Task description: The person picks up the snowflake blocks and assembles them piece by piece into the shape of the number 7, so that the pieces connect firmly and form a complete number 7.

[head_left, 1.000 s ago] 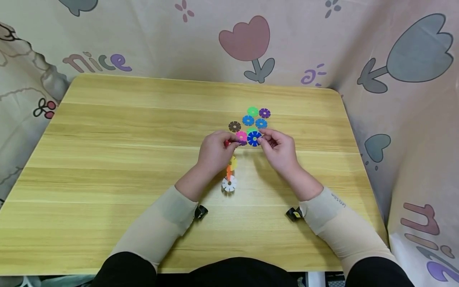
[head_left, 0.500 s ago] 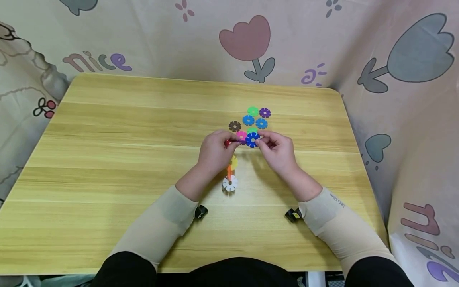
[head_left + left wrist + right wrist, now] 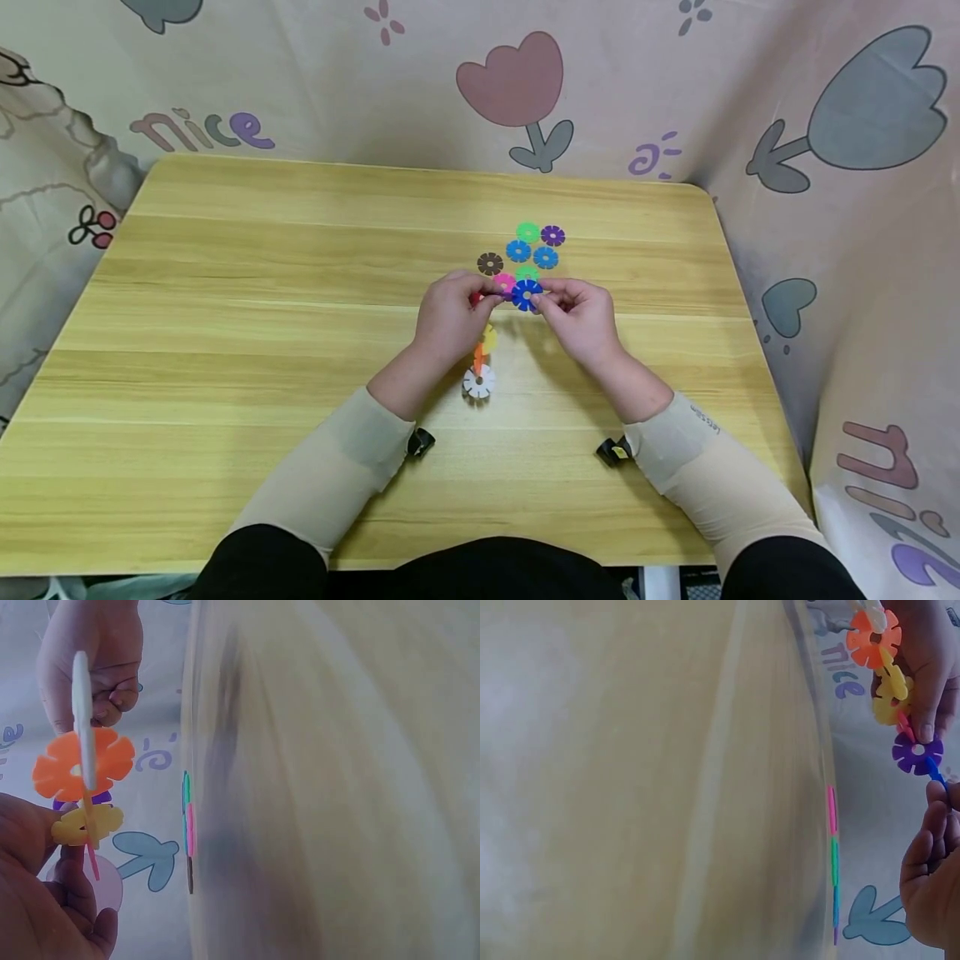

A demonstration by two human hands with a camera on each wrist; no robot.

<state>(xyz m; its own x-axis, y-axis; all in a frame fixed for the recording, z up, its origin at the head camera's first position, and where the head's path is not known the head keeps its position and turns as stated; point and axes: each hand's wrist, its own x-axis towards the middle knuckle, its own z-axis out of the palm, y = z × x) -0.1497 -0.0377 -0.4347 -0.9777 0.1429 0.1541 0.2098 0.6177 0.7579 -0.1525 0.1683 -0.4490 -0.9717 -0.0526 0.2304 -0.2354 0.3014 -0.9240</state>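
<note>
My left hand (image 3: 450,317) pinches the purple snowflake disc (image 3: 901,756) at the end of a chain of slotted plastic discs. From it hang a red disc (image 3: 476,298), yellow pieces (image 3: 490,338), an orange disc (image 3: 861,646) and a white disc (image 3: 471,383), joined slot to slot. A dark blue snowflake disc (image 3: 518,293) is pinched between thumb and finger of my right hand (image 3: 585,315). In the right wrist view the blue disc stands edge-on at the purple disc's rim; how deep it sits in a slot I cannot tell. Both hands are raised above the table.
Loose discs lie flat on the wooden table (image 3: 262,333) beyond my hands: brown (image 3: 483,265), pink (image 3: 501,280), two green (image 3: 528,225), two lighter blue (image 3: 512,251) and one purple (image 3: 546,237). A patterned curtain (image 3: 337,83) surrounds the table's back and sides.
My right hand has brought the dark blue disc slightly left and down, up against the purple disc. The left hand and its chain have stayed nearly still.
</note>
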